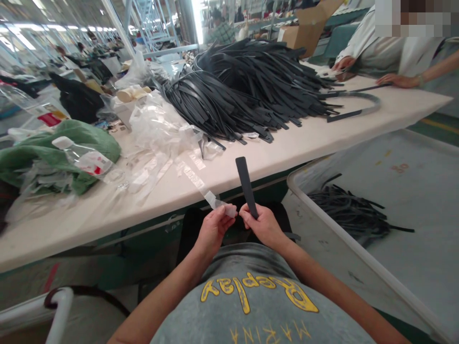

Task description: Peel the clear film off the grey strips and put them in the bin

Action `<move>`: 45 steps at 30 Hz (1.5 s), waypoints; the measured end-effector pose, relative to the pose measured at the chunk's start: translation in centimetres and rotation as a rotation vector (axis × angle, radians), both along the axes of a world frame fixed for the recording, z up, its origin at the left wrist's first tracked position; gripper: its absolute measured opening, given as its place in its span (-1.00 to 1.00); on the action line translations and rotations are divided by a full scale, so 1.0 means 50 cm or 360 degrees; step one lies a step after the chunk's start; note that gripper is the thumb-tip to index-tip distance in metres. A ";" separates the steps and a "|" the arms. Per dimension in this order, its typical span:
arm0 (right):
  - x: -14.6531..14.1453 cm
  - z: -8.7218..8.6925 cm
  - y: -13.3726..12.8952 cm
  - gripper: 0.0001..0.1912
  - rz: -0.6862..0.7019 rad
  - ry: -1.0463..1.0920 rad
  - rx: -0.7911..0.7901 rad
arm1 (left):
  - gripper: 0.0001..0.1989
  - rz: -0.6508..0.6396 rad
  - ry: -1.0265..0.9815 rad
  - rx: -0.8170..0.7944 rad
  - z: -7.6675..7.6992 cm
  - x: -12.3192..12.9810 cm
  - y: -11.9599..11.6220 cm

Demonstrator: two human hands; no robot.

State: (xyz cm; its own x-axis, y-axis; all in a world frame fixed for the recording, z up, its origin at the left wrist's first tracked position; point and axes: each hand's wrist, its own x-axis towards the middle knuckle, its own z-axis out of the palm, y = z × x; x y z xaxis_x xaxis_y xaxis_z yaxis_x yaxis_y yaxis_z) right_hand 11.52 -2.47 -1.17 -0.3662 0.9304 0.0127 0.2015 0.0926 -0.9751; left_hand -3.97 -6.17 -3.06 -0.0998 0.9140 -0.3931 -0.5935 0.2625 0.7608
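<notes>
Place: factory floor | long worktable [308,136], heaped black strips [251,86], large bin [426,191], ceiling lights [23,38]

"Replay" and "MARINA" appear in yellow lettering [242,296], upside down, across a grey fabric T-shirt [193,317] below the fingers [245,218]. An orange marking [399,168] on a pale plastic bin [430,215] to their right, and a red-and-white label [95,163] on a clear plastic bottle [73,150] to their left, are too blurred to read.

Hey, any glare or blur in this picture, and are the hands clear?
Head view: glare at the vertical light and the ceiling lights; head view: far background soft, while the left hand with its translucent film and the right hand with its black strip read more clearly; head view: wide-angle stretch toward the edges, and a pixelated block at top right.
</notes>
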 end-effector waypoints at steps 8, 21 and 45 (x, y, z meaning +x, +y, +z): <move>0.006 -0.002 0.001 -0.76 -0.0015 0.0019 -0.0001 | -0.68 0.0001 0.0141 0.0087 -0.001 0.002 0.001; -0.003 -0.031 0.003 -0.73 0.0001 0.0107 0.0031 | -0.74 -0.0130 0.0434 0.0115 -0.013 0.008 -0.004; 0.060 -0.040 -0.068 -0.58 0.0783 -0.0982 0.0380 | -0.69 0.0249 -0.0291 -0.0130 0.029 -0.036 0.036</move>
